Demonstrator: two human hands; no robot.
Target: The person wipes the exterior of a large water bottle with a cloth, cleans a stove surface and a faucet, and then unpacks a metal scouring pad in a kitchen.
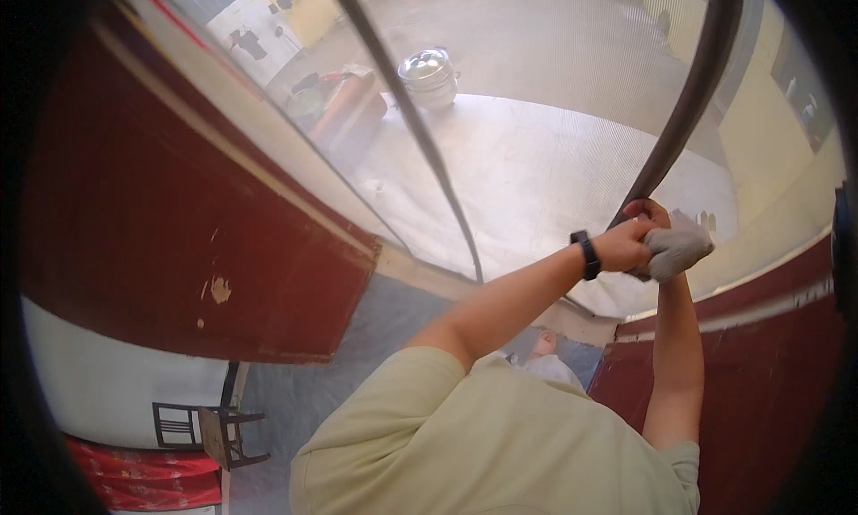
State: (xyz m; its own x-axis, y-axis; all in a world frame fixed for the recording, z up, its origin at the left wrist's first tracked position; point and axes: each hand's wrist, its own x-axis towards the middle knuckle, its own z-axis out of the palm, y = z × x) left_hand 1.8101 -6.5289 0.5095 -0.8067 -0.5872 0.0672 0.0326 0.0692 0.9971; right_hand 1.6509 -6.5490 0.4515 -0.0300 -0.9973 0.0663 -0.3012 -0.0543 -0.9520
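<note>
A wadded grey cloth (680,250) is between my two hands, beside the dark bar of the mesh screen door. My left hand (620,245), with a black band on its wrist, is closed on the cloth's left side. Behind the cloth is my right hand (651,212); its curled fingers show above, close to the dark bar (684,113). The cloth hides the right palm, so its grip is unclear. The translucent mesh (549,160) spreads in front of me, with a thinner dark bar (429,146) farther left.
Red door panels stand at left (201,233) and right (751,394). Beyond the mesh are a shiny metal pot (429,79) and a yellow wall (757,133). Behind me at left is a wooden chair (221,428) near a red cloth (147,475). A bare foot (546,343) is near the threshold.
</note>
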